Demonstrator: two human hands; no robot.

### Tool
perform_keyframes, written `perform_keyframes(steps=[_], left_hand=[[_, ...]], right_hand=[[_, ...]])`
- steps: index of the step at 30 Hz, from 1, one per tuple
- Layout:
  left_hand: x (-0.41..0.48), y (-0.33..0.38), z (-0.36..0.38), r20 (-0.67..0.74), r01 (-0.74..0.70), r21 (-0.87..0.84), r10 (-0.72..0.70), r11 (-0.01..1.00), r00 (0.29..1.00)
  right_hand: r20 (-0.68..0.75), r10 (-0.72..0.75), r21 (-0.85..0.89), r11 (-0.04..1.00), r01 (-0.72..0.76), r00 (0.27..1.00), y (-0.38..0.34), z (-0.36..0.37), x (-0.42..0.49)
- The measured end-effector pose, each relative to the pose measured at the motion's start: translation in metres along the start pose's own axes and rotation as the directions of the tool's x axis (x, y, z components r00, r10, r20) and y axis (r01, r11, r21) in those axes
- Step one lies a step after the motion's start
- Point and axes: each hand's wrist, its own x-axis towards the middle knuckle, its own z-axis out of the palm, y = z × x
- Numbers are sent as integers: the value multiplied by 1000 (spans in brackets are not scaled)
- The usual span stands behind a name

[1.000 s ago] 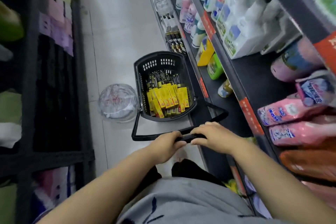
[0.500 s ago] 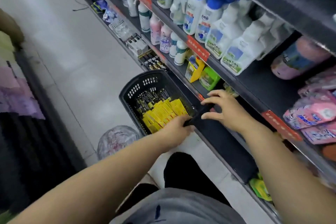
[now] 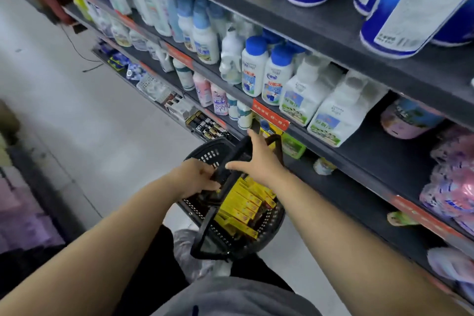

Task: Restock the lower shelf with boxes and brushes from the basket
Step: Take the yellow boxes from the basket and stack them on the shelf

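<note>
Black perforated plastic forms the basket (image 3: pixel 232 235), which hangs tilted in the aisle in front of the shelves (image 3: pixel 359 161), its far rim near the lower shelf edge. Both forearms reach forward, bare, from the bottom corners of the view. The left hand (image 3: pixel 197 178) curls round the black handle (image 3: pixel 225 172), fingers wrapped on the bar. The right hand (image 3: pixel 256 159) lies against the same handle from the other side, fingers stretched out and thumb spread; whether it truly grips the bar cannot be told, since the palm side is hidden.

Yellow boxes (image 3: pixel 243 206) lie packed in rows inside the basket, partly covered by the handle and the right wrist. Brushes cannot be made out among them. The basket's near end blocks part of a crinkled clear bag (image 3: pixel 189 251) on the pale floor (image 3: pixel 89 123).

Motion blur softens most labels. White bottles (image 3: pixel 256 72) with blue caps stand on the middle shelf, pink soft packs (image 3: pixel 451 187) sit at the right edge, cut off by the frame, and red price strips (image 3: pixel 270 115) run along the dark grey shelf fronts.
</note>
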Motion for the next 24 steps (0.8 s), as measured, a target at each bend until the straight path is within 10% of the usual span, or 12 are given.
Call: perform_keyframes(steps=[10, 17, 24], left_hand=[[67, -25, -74, 159, -21, 324, -33, 946, 987], [153, -99, -126, 434, -233, 286, 91, 929, 896], [217, -200, -128, 321, -181, 93, 143, 979, 936]], right_hand=[[-103, 145, 198, 973, -122, 984, -34, 65, 70], [-248, 324, 192, 940, -281, 913, -49, 151, 130], [-132, 414, 256, 892, -372, 901, -60, 246, 171]])
